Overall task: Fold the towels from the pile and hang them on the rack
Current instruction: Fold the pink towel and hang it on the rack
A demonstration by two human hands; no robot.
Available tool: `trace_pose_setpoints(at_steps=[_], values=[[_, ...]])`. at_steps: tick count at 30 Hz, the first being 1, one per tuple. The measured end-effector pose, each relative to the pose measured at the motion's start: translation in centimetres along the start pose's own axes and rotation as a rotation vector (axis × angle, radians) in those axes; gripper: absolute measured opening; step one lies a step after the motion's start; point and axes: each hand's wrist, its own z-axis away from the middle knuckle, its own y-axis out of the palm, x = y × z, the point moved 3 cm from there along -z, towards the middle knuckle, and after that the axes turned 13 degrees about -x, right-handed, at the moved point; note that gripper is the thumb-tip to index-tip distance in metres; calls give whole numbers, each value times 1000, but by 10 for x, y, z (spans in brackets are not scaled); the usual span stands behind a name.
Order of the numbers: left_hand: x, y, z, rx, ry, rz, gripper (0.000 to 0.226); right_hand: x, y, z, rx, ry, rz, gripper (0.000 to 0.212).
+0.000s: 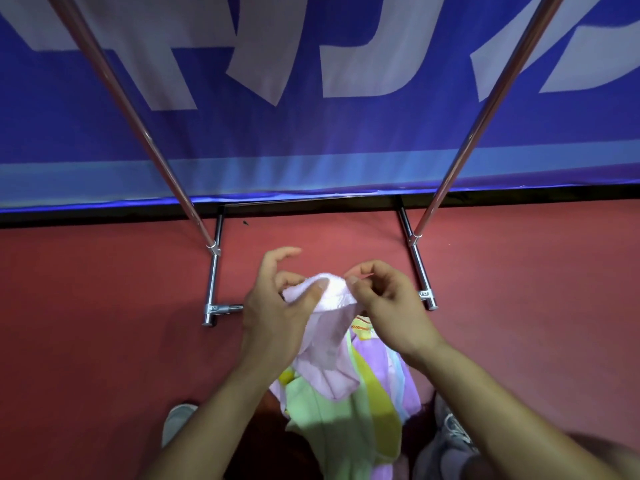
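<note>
A pale pink towel (329, 344) hangs from both my hands over the pile. My left hand (277, 317) grips its upper edge, thumb pressed on the cloth. My right hand (388, 306) pinches the same edge a little to the right. Below them lies the pile of towels (332, 424) in green, yellow, lilac and light blue, on the red floor between my feet. The chrome rack (213, 271) stands just beyond my hands; its two uprights rise to the upper left and upper right, and its top bar is out of view.
A blue banner (311, 140) with large white shapes hangs behind the rack down to the floor. My shoes show at the bottom left (176, 420) and bottom right (453, 427), either side of the pile. Red floor (86, 306) spreads to both sides.
</note>
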Motion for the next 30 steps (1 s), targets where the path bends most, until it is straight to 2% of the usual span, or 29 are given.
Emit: trace_pose_setpoints(at_steps=[2,3,5,7,10,12,14,17,20,22,25,27,30], values=[[2,5,4,181,106,-28,76,0,-2,-1,4,53,-80,16],[3,7,8,239,195,-84,81,1,-2,-1,5,68,-110,14],[4,12,14,266,363,-206,68,4,-3,-1,3,67,-138,10],[4,12,15,220,427,-240,39,6,-3,-2,2,64,-140,9],[0,11,14,140,315,-141,13,6,-2,-1,3,79,-134,9],[0,12,12,101,154,-29,12,6,1,2,19,101,-172,6],[2,12,8,36,73,31,16,5,5,8,43,99,-171,15],[1,11,3,-6,55,89,20,1,8,14,114,30,-80,33],[-12,10,7,-33,67,167,9,-9,8,17,130,29,-34,45],[-16,10,9,-55,89,184,5,-15,8,17,119,-34,75,35],[-16,7,4,-103,96,215,7,-21,7,17,90,-123,266,9],[-12,1,0,-167,110,232,13,-23,6,17,74,-140,292,12],[-7,-9,-5,-265,140,238,9,-21,5,18,96,-220,326,13]])
